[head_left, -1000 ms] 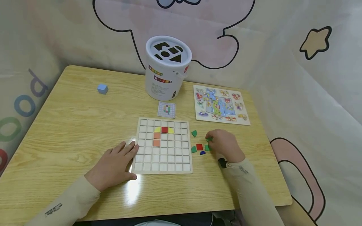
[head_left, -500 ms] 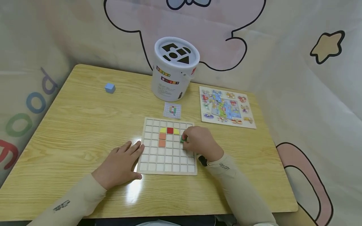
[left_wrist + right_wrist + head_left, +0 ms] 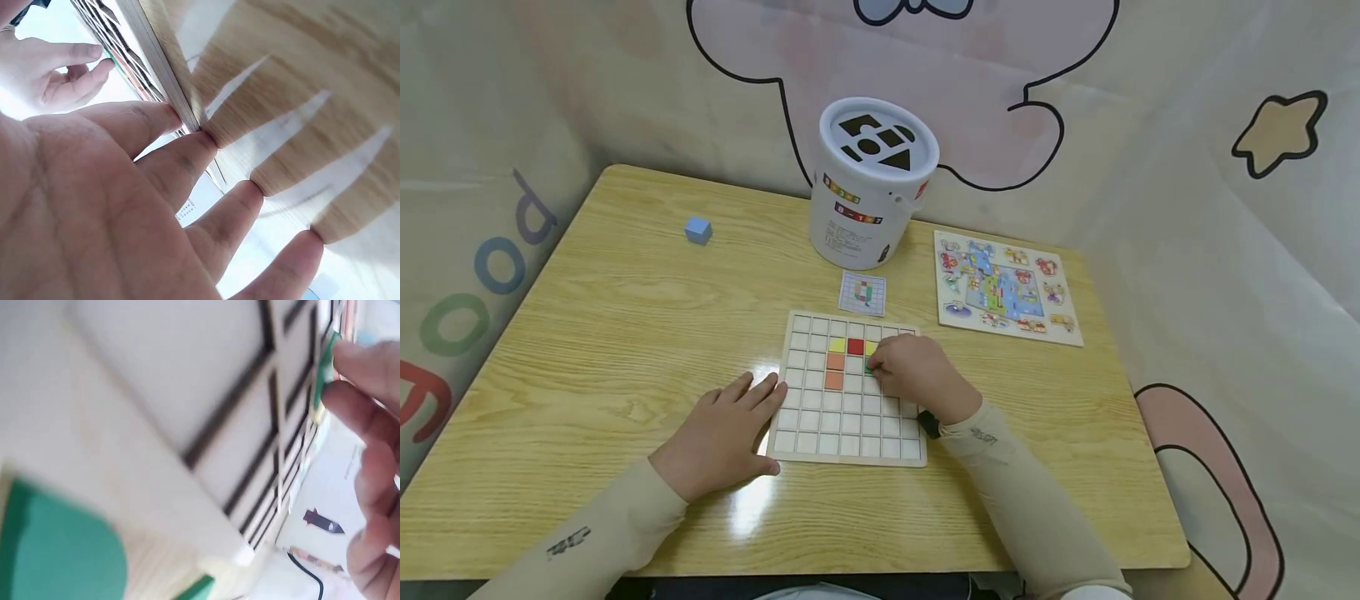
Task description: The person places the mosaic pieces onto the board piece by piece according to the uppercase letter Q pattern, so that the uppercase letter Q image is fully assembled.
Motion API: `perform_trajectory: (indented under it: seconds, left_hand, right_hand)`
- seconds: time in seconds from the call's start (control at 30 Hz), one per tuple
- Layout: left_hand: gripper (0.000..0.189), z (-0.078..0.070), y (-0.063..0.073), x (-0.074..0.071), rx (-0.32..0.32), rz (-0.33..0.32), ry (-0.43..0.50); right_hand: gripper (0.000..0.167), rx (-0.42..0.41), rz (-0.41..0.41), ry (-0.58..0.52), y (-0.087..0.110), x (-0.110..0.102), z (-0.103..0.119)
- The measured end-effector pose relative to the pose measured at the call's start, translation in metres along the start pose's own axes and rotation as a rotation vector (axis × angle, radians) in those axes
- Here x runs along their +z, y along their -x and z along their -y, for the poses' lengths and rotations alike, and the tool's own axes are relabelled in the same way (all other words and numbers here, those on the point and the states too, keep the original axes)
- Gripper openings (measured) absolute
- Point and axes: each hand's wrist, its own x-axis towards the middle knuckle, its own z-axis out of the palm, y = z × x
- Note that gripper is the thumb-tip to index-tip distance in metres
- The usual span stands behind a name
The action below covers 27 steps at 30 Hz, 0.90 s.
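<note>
A white grid board (image 3: pixel 808 442) lies on the table. On it are a red square tile (image 3: pixel 855 347), a yellow tile (image 3: pixel 837 344) on each side of it, and two orange squares (image 3: pixel 834 381) below the left yellow one. My right hand (image 3: pixel 928 377) pinches a green tile (image 3: pixel 325 365) between thumb and index finger over the board, just below the right yellow tile. Whether the tile touches its cell I cannot tell. Along the board's left edge rests my left hand (image 3: pixel 726 437), fingers straight and spread, fingertips on the table and against the edge.
Loose green pieces (image 3: pixel 62 547) lie beside the board, hidden from the head view by the right hand. Behind the board are a pattern card (image 3: pixel 862 293) and a white bucket (image 3: pixel 865 208). A picture puzzle (image 3: pixel 1007 287) lies back right, a blue cube (image 3: pixel 698 231) back left.
My right hand has picked up the green tile from the loose pieces and carried it left over the board. The left hand stays at the board's edge. The head view has shifted slightly.
</note>
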Motion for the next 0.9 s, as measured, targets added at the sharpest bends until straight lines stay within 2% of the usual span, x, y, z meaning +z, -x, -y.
perform_trajectory:
  seconds: [0.17,0.43,0.7,0.9]
  left_hand:
    - [0.105,-0.002,-0.001,0.000,0.003,0.000,0.004]
    - [0.106,0.001,0.001,-0.001,-0.024,0.011,0.002]
    - [0.105,0.001,0.001,-0.002,-0.021,0.006,0.021]
    - [0.105,-0.003,0.000,-0.002,-0.011,0.007,0.026]
  right_hand:
    - [0.020,0.073,-0.011,-0.078,0.022,-0.011,-0.014]
    - [0.021,0.186,-0.060,-0.115,0.073,-0.023,-0.048]
    - [0.022,0.307,0.022,-0.095,0.109,-0.001,-0.067]
    - [0.022,0.342,-0.012,-0.078,0.124,0.015,-0.077]
